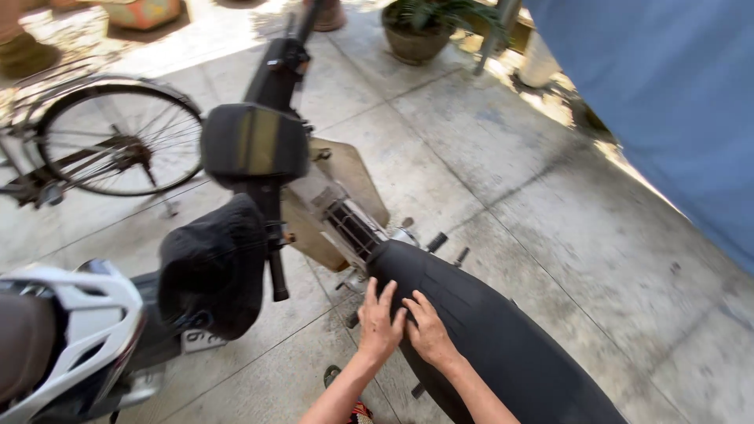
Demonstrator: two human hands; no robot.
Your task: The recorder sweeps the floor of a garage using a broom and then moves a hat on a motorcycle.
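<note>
Head view, looking down on a black motorbike seat (503, 338) running from lower right up toward the engine (353, 228); left hand (379, 323) flat on the seat's near edge, fingers spread; right hand (428, 330) pressed just beside it, fingers apart, gripping nothing; cardboard sheet (345, 173) beneath the engine; bicycle wheel (118, 141) well apart at upper left; second scooter's rear (71, 330) at lower left.

bright daylight; glare whitens the concrete beyond the bicycle wheel (118, 140), shade nearer. wide-angle bending at edges. focus mostly sharp.
</note>
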